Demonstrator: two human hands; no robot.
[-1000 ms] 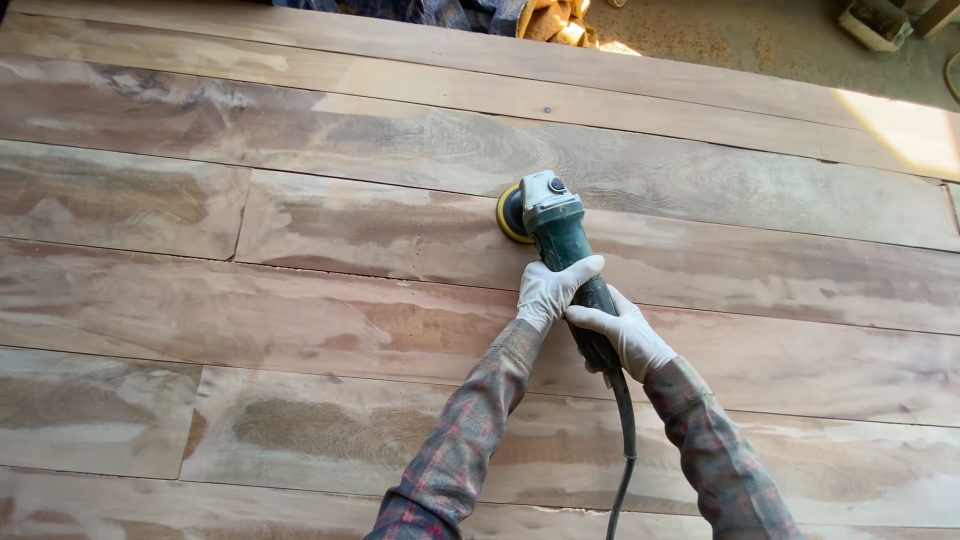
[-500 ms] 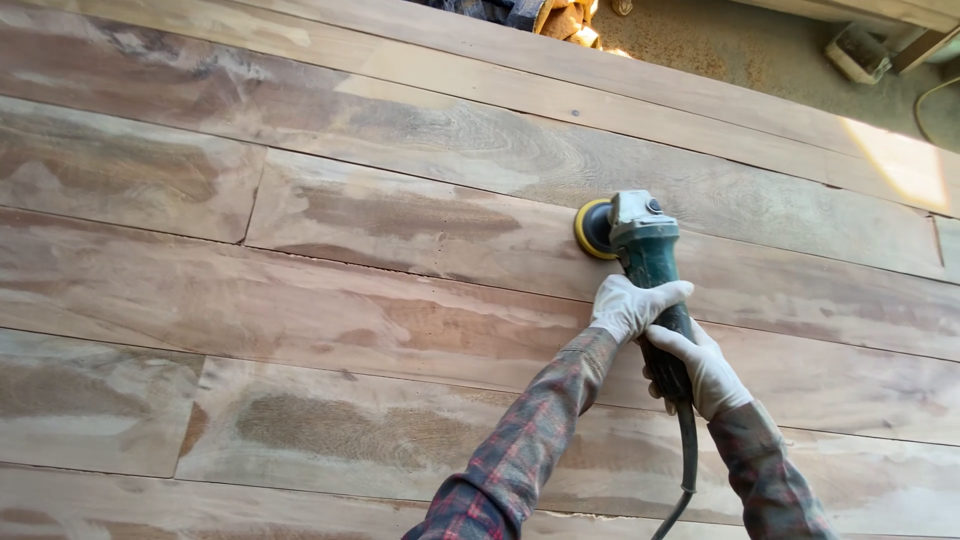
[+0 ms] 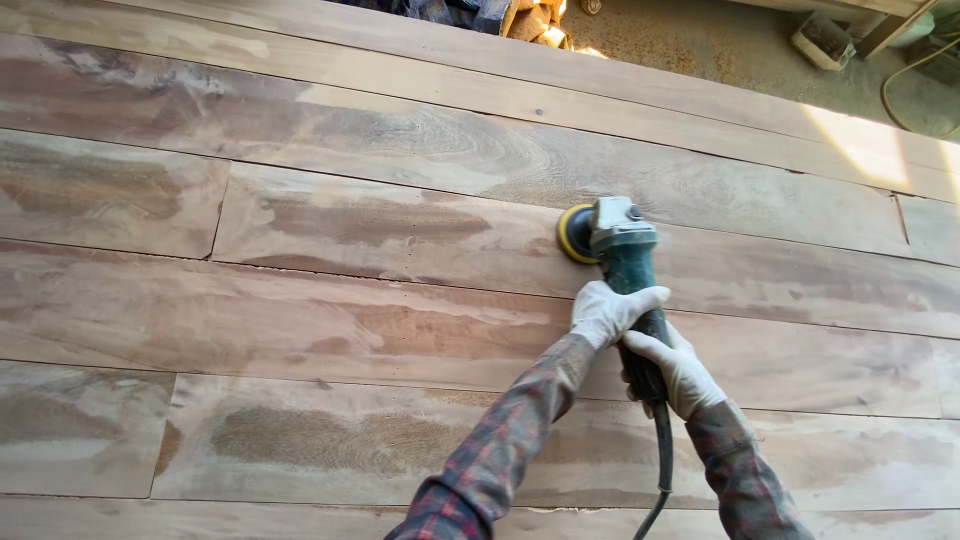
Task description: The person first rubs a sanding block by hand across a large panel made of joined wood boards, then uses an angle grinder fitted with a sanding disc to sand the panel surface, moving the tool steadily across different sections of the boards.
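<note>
A green angle grinder with a yellow sanding disc rests on a large surface of joined wooden planks. My left hand, in a white glove, grips the grinder's body just behind the head. My right hand, also gloved, holds the rear of the handle. A black cord runs from the handle down between my plaid sleeves.
The planks fill most of the view, with darker unsanded streaks and paler swirl-marked patches. Beyond the far edge lies a dusty floor with a heap of cloth, a small block and a hose.
The view has shifted, and the grinder with both hands now sits further right in the frame. Both hands keep the same grip on it.
</note>
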